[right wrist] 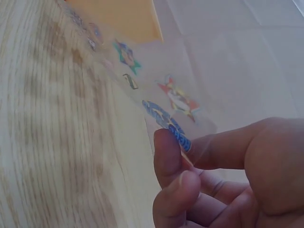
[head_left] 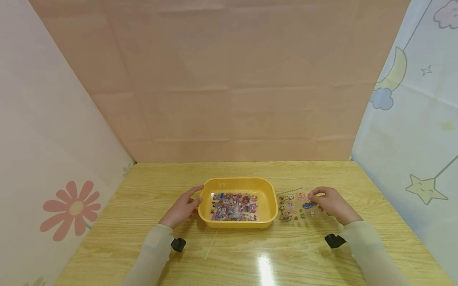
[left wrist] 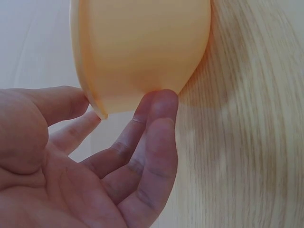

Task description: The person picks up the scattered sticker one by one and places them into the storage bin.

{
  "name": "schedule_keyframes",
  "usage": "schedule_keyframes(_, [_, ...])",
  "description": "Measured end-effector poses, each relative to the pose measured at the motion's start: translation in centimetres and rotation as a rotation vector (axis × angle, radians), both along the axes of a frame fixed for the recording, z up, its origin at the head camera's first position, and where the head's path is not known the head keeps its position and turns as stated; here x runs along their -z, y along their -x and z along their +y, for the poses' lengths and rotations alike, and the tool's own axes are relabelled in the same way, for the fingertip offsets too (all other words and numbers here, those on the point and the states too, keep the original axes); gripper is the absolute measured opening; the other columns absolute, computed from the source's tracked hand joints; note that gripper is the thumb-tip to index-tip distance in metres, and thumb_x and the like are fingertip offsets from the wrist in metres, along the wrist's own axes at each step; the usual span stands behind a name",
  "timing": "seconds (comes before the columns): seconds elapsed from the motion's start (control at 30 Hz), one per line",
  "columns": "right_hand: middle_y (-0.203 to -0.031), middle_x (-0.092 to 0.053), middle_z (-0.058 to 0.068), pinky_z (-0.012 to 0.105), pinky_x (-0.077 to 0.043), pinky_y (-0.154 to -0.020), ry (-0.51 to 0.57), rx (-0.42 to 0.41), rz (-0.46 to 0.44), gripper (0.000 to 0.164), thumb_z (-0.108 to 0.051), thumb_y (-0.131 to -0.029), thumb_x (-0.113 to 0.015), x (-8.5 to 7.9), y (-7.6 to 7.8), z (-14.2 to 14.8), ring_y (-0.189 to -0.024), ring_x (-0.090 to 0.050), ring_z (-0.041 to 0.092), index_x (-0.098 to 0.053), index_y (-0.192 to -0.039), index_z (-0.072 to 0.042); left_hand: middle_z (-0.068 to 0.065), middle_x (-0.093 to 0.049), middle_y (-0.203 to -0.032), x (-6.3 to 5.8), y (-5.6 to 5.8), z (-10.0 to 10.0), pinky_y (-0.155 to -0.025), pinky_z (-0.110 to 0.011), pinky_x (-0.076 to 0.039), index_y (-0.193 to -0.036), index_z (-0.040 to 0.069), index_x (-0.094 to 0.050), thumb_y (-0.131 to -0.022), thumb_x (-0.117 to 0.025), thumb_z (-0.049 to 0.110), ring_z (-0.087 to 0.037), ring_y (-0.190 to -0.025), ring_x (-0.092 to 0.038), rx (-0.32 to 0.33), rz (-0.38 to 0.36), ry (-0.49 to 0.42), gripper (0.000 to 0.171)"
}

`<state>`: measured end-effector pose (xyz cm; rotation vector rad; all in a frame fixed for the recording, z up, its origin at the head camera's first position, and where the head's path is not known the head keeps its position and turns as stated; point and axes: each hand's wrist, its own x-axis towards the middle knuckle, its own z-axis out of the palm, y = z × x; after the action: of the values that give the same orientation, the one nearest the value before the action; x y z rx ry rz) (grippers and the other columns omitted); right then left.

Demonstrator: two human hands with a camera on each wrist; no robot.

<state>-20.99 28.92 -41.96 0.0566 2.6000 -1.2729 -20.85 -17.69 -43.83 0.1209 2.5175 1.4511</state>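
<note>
A yellow plastic tub (head_left: pixel 236 225) stands on the table, with a pile of colourful sticker sheets (head_left: pixel 234 207) lying in it. At the tub's left end, my left hand (head_left: pixel 182 207) grips the rim. The left wrist view has the thumb at the rim and fingertips pressed against the outer wall of the tub (left wrist: pixel 147 47). Right of the tub, my right hand (head_left: pixel 329 202) pinches one edge of a clear sticker sheet (head_left: pixel 290 206) between thumb and fingers. Small printed figures and a blue badge-like sticker (right wrist: pixel 166 123) show on that sheet, close to the fingertips.
The wood-grain table (head_left: pixel 161 174) runs back to a plain peach backdrop (head_left: pixel 229 87). Patterned sheets (head_left: pixel 411 139) hang at both sides. A thin pale line (head_left: pixel 211 245) lies on the table in front of the tub. Black wrist cameras (head_left: pixel 334 240) sit below both wrists.
</note>
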Motion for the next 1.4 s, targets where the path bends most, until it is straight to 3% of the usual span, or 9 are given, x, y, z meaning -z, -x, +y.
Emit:
schedule_keyframes(0.8, [-0.101, -0.057, 0.012, 0.028, -0.033, -0.043, 0.073, -0.019, 0.008, 0.038, -0.032, -0.099, -0.048, -1.7, -0.3, 0.5, -0.059, -0.048, 0.018, -0.05, -0.12, -0.001, -0.011, -0.062, -0.096, 0.0, 0.0, 0.2, -0.062, -0.039, -0.051, -0.144, 0.029, -0.037, -0.097, -0.052, 0.026, -0.026, -0.074, -0.063, -0.025, 0.004, -0.017, 0.049])
schedule_keyframes(1.4, [-0.087, -0.056, 0.009, 0.029, -0.03, -0.044, 0.11, -0.027, 0.003, 0.044, -0.035, -0.098, -0.049, -2.8, -0.6, 0.7, -0.055, -0.043, 0.013, -0.047, -0.125, 0.0, -0.011, -0.061, -0.096, -0.1, 0.1, 0.2, -0.063, -0.038, -0.052, -0.144, 0.03, -0.037, -0.097, -0.052, 0.024, -0.025, -0.072, -0.062, -0.015, -0.007, -0.014, 0.049])
